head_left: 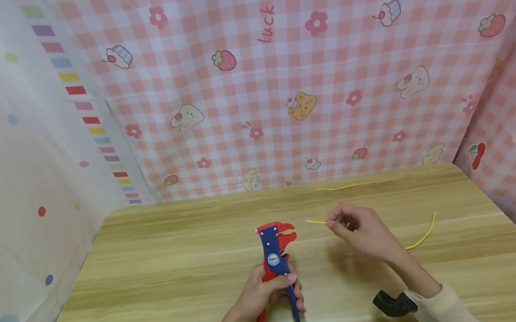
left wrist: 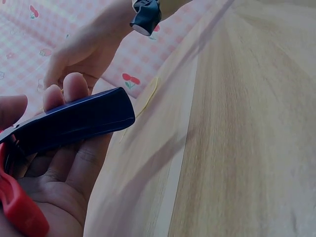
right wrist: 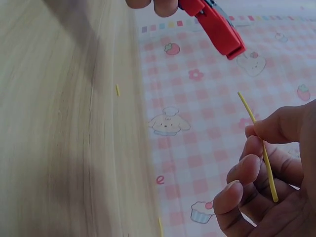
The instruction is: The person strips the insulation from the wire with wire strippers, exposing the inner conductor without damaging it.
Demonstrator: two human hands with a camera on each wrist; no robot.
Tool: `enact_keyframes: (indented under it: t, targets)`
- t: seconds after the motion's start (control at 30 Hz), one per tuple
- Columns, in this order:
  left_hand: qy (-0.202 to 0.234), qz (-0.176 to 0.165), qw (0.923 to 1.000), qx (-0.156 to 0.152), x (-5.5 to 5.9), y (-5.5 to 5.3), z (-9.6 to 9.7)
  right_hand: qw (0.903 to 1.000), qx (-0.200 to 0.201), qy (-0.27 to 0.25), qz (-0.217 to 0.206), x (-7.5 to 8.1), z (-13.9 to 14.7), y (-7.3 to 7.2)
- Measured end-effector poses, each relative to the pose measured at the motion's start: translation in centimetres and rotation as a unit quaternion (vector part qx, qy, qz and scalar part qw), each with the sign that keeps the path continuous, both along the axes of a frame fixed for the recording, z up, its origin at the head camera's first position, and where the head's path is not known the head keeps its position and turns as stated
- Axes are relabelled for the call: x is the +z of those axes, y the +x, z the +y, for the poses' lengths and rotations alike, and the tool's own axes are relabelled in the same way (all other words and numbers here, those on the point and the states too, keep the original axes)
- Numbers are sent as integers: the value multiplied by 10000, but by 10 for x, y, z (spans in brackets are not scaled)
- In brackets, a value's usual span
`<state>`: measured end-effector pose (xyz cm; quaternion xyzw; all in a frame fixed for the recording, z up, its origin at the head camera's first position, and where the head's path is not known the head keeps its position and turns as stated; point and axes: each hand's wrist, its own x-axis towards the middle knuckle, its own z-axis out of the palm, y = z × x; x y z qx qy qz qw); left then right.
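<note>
My left hand (head_left: 259, 291) grips a red and blue wire stripper (head_left: 270, 244) by its handles, its red jaws parted and facing right. The left wrist view shows fingers curled about the tool's blue handle (left wrist: 74, 121). Right of the jaws, my right hand (head_left: 364, 229) pinches a short yellow wire (right wrist: 268, 168) between thumb and fingertip. One end of that wire points left at the stripper, with a gap between them. Its other end lies over the palm in the right wrist view.
A yellow wire (head_left: 337, 188) lies near the table's back edge, and a curved yellow wire (head_left: 424, 238) lies right of my right hand. A tiny yellow piece (right wrist: 118, 90) rests on the wooden table (head_left: 156, 285). A black device (head_left: 394, 303) sits at my right cuff.
</note>
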<state>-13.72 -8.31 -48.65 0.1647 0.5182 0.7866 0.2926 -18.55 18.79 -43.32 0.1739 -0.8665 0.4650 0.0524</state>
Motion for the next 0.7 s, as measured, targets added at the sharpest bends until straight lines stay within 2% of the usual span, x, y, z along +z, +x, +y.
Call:
enact_keyframes:
  t: [0.7]
  targets:
    - [-7, 138, 9996, -226, 6, 6, 5, 9970, 716, 60, 283, 10, -11, 13]
